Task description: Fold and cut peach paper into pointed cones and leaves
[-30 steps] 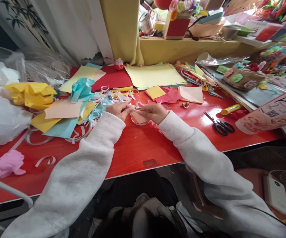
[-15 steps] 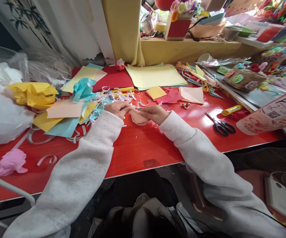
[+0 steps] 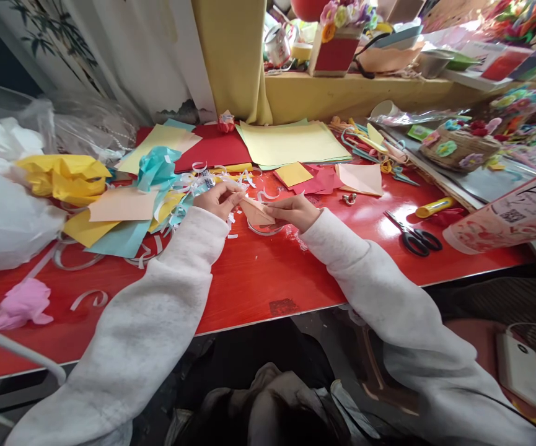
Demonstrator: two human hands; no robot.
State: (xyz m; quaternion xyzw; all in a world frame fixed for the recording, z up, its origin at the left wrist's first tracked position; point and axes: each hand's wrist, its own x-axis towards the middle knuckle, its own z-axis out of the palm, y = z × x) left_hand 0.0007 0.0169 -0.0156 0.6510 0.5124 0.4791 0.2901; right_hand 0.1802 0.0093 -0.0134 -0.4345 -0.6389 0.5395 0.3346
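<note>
A small folded piece of peach paper [image 3: 257,212] is stretched between my two hands above the red table [image 3: 244,279]. My left hand [image 3: 219,199] pinches its left end between thumb and fingers. At the other end, my right hand [image 3: 295,212] grips the paper's right corner. Just below the paper lies a roll of tape or ring [image 3: 268,231], partly covered by it. White paper strips [image 3: 237,179] are scattered behind and beside my left hand.
Black scissors [image 3: 414,238] and a yellow glue stick [image 3: 435,207] lie to the right, near a tilted pink-and-white cup [image 3: 504,210]. Coloured paper sheets [image 3: 295,142] spread at the back. Crumpled yellow paper [image 3: 63,176] and a white plastic bag [image 3: 7,217] sit left.
The peach paper has turned between my hands, and more of its face shows now. My left fingers have lifted and bent more, and my right hand has shifted slightly right.
</note>
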